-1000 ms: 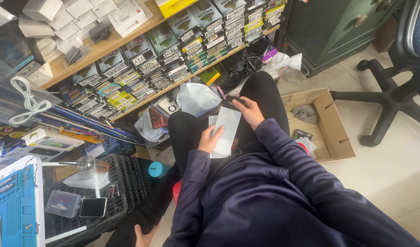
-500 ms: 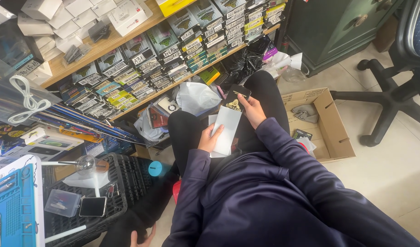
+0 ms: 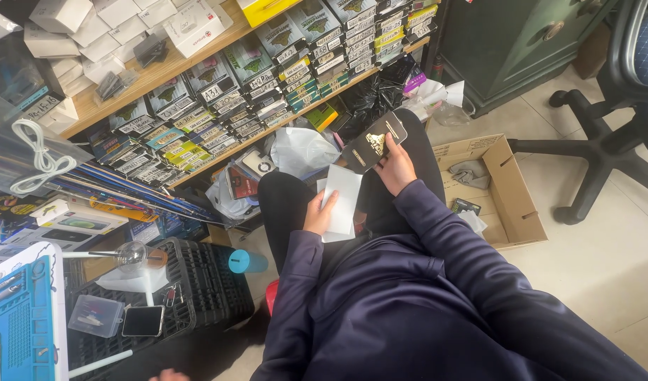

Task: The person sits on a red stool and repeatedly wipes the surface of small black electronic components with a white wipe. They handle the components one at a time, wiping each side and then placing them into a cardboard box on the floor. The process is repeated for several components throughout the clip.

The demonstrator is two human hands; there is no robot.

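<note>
The right hand (image 3: 396, 167) grips a black flat pack (image 3: 374, 142), its long axis pointing to two o'clock, while the left hand (image 3: 318, 212) clasps a white sleeve (image 3: 341, 201) at its seven o'clock.

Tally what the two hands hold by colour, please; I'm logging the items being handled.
White: 1, the flat white sleeve in the left hand.
Black: 1, the flat black package with a gold mark, in the right hand.
Total: 2.
</note>
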